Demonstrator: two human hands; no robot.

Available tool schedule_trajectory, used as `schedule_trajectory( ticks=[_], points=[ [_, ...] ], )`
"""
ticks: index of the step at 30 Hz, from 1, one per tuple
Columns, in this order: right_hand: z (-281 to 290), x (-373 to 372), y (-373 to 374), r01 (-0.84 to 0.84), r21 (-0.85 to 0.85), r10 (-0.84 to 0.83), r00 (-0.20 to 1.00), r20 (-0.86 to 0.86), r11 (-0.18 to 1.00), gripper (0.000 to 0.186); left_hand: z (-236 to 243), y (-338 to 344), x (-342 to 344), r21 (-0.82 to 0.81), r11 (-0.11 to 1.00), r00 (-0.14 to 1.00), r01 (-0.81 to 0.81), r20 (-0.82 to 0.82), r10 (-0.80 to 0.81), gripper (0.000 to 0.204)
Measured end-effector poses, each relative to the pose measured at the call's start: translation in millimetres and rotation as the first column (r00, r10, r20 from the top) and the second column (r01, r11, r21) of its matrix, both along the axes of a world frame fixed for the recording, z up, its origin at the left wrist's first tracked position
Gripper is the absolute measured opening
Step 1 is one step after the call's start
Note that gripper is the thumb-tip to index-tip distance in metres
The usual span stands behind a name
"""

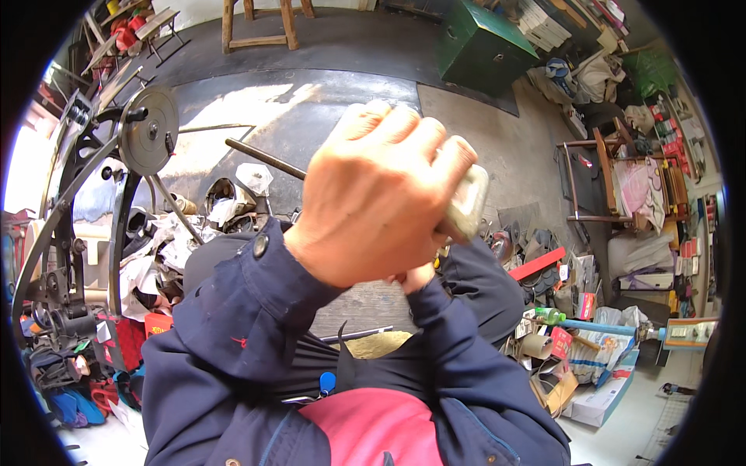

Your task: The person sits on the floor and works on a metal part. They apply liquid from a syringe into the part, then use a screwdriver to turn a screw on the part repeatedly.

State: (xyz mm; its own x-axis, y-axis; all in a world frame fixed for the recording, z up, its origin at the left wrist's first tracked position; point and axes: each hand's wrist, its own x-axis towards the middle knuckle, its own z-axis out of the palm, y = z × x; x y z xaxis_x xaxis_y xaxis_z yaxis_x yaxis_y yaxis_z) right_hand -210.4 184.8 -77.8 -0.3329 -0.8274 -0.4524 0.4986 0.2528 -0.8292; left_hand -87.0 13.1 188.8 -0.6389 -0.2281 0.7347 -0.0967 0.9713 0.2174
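Note:
Raised high in the middle of the head view, my left hand (pixel 373 186) is closed in a fist. It grips a pale, worn block-like piece (pixel 469 203), which sticks out past the index finger. From the fist's other side a dark slim rod (pixel 264 158) points up and left; whether it joins the pale piece is hidden. Lower down, my right hand (pixel 420 277) is mostly covered by the left one, its fingers curled, and what they hold cannot be made out. Between my knees lies a grey, weathered wooden board (pixel 361 307), with a yellowish piece (pixel 381 344) nearer me.
A black hand-cranked machine with a big wheel (pixel 149 130) stands at left. Scraps and bags (pixel 155 252) crowd its base. Beyond are a wooden stool (pixel 260 39) and a green metal box (pixel 486 46). Boxes, a red bar (pixel 538 264) and a folding chair (pixel 602 175) fill the right.

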Motion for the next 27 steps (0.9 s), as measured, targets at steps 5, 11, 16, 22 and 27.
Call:
schedule_trajectory(
  ticks=[5, 11, 16, 22, 27],
  points=[
    [36, 83, 71, 0.153, -0.122, -0.078, 0.877, 0.473, 0.981, 0.066, 4, -2, 1, -0.045, 0.999, 0.999, -0.028, 0.014, 0.029, 0.04],
    [148, 96, 91, -0.086, -0.075, 0.057, 0.942, -0.332, 0.994, 0.018, 5, -1, -2, -0.062, 0.997, 0.999, -0.042, 0.023, 0.043, 0.048],
    [187, 51, 64, -0.217, -0.361, -0.266, 0.37, -0.89, 0.907, 0.049, 6, -6, 2, -0.093, 0.993, 0.997, -0.069, 0.025, 0.072, 0.045],
    [184, 33, 36, -0.278, -0.496, -0.419, 0.293, -0.859, 0.823, 0.038, 8, -13, 2, -0.071, 0.99, 0.991, -0.125, 0.04, 0.128, 0.044],
    [172, 42, 39, -0.257, -0.522, -0.466, 0.25, -0.849, 0.813, 0.046, 9, -2, 3, -0.026, 0.991, 0.984, -0.133, 0.117, 0.135, 0.049]
  ],
)
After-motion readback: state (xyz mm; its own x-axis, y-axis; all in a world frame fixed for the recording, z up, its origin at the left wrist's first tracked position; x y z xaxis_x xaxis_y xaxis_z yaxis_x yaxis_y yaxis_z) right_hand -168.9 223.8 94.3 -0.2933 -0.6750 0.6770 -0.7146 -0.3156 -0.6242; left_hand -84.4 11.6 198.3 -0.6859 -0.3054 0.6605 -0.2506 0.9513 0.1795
